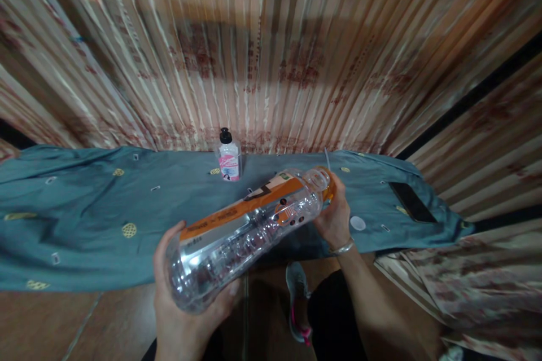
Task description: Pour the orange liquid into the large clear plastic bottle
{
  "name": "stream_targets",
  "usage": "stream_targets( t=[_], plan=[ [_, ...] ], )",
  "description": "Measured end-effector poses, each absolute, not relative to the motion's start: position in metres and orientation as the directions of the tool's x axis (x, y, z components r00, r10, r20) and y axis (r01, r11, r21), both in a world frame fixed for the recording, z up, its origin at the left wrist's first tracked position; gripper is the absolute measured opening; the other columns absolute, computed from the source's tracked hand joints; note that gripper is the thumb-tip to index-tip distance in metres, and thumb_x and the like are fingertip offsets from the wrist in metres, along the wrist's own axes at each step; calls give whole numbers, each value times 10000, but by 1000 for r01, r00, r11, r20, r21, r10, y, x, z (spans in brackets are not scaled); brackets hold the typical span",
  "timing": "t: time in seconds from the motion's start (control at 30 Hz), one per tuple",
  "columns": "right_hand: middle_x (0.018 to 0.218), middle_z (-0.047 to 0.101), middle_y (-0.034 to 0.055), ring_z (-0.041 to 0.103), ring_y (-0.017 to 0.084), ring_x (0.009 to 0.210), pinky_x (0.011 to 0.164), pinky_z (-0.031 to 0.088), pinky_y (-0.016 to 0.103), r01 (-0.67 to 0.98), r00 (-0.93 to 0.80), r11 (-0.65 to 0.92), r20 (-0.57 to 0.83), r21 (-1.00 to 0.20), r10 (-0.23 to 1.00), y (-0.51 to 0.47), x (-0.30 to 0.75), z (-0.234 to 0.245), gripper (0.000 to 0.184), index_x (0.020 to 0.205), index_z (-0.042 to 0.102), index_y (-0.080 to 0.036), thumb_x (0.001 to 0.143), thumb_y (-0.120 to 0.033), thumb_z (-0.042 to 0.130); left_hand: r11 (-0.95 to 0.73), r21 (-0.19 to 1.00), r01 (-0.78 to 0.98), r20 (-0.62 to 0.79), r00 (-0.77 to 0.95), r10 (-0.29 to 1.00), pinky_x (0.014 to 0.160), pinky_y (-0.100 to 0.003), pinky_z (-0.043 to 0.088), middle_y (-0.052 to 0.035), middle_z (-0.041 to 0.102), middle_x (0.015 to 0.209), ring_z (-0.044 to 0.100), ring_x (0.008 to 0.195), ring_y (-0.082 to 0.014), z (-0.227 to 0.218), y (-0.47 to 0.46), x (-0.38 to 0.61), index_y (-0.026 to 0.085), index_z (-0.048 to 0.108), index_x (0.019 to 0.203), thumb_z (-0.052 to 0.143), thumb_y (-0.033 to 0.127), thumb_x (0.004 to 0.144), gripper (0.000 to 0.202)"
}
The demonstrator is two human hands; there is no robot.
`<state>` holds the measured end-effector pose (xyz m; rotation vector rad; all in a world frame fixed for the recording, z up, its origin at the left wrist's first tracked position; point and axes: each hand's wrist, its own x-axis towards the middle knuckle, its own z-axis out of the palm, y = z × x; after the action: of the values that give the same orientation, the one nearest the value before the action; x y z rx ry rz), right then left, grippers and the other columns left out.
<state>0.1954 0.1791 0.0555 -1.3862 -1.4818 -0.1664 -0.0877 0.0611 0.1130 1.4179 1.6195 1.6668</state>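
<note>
A big clear plastic bottle (249, 231) with an orange label lies tilted across the view, base at lower left and neck at upper right. My left hand (186, 310) is wrapped round its base, thumb underneath. At the neck, my right hand (334, 217) grips an orange cap (327, 185) close against the bottle's mouth; whether cap and mouth are joined I cannot tell. A thin whitish strip (327, 159) sticks up beside the cap. Behind the big bottle, a small clear bottle (229, 161) with a black top and pink label stands upright.
Teal patterned cloth (84, 197) covers the long table. A black phone (411, 202) lies at its right, with a whitish disc (358, 223) nearer my right wrist. Pleated curtains (262, 67) hang behind and to the sides. Below the table edge shows a shoe (296, 282) on the floor.
</note>
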Motion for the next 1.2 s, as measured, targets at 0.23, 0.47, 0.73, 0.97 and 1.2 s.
stream_targets(
  t=[0.23,0.47,0.73,0.97,1.2],
  plan=[
    [1481,681,186,691,357,1358,1118,603,547,795,204,325,731,-512,651,178,197,53,806,1552,457,-197,837,-387,778,-281,864,418,451,-393,801,774,-388,684,-121,797,1112,812,895,-280,112,62,-83,126,540,1477,869,560,735,920],
    [1446,707,190,708,360,1336,1092,622,543,811,201,325,754,-486,626,178,195,54,768,1530,477,-180,852,-411,755,-248,856,454,453,-429,781,855,-420,643,-138,743,1197,778,985,-293,114,60,-77,130,548,1486,832,641,738,949],
    [1476,687,179,703,353,1342,1108,611,537,801,207,301,713,-517,670,177,196,55,807,1550,452,-202,831,-388,768,-242,870,429,436,-442,784,854,-420,643,-127,757,1184,788,976,-289,116,60,-75,144,551,1472,842,623,732,928],
    [1484,683,186,701,359,1348,1108,608,549,806,199,306,719,-506,666,177,197,55,792,1551,443,-197,836,-350,748,-238,880,412,425,-458,781,829,-409,649,-99,776,1091,793,907,-270,120,60,-71,130,549,1464,831,651,747,930],
    [1457,702,182,720,365,1315,1094,618,528,803,225,287,712,-522,665,176,194,58,748,1528,470,-186,867,-409,739,-239,862,447,445,-441,780,850,-430,642,-113,758,1164,786,962,-288,119,59,-73,160,556,1466,834,636,742,910]
  ],
)
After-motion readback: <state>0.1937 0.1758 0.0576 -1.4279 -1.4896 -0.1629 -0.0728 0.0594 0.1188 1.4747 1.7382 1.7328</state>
